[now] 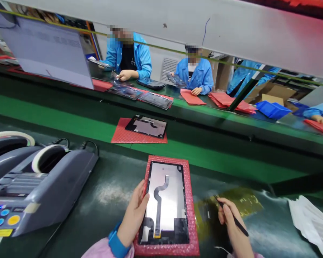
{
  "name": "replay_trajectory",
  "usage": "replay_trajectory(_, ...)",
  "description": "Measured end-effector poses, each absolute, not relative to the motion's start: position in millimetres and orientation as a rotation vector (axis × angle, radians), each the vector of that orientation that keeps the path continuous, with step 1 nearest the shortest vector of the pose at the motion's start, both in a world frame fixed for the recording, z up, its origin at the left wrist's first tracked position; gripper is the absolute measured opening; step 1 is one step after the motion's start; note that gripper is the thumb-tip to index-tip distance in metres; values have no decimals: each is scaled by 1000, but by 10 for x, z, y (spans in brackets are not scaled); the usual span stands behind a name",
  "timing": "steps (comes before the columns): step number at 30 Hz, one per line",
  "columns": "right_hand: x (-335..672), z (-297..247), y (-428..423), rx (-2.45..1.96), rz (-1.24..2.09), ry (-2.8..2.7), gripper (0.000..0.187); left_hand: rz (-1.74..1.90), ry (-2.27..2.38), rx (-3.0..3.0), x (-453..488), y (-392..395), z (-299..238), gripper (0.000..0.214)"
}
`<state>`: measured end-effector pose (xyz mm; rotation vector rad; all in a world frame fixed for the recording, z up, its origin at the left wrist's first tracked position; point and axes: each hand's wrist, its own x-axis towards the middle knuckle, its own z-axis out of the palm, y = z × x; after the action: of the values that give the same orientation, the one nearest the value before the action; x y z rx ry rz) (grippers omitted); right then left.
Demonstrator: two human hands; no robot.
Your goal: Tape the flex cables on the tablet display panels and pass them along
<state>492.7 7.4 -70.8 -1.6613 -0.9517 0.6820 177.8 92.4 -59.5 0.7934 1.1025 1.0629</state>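
A tablet panel (165,204) lies back side up on a red bubble-wrap mat (191,211) on the dark bench in front of me; a grey flex cable runs down its silver back. My left hand (134,215) rests against the panel's left edge, thumb on the frame, fingers curled beside it. To the right of the mat, my right hand (233,224) is closed on a thin black stylus-like tool (233,216), its tip pointing up-left over a yellowish sheet (242,200).
A grey tape dispenser (34,186) with coloured buttons fills the left. Another panel on a red mat (140,130) rides the green conveyor. Several people in blue coats work across the belt among red mats and a blue bin (273,109). White sheets (312,218) lie at right.
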Motion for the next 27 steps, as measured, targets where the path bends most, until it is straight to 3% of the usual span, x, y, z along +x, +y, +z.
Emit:
replay_trajectory(2, 4898, -696, 62, -1648, 721, -953, 44, 1111, 1173, 1013, 1741, 821, -648, 77)
replay_trajectory(6, 4808, -717, 63, -1649, 790, -976, 42, 935, 1251, 1922, 1591, 556, -661, 56)
replay_trajectory(12, 4888, -754, 90, -1660, 877, -980, 43, 633, 1077, 2761, 1412, 399, -634, 62)
replay_trajectory(27, 4596, -614, -133, -1472, 954, -821, 43, 608, 1079, 2665, 1408, 357, -657, 62)
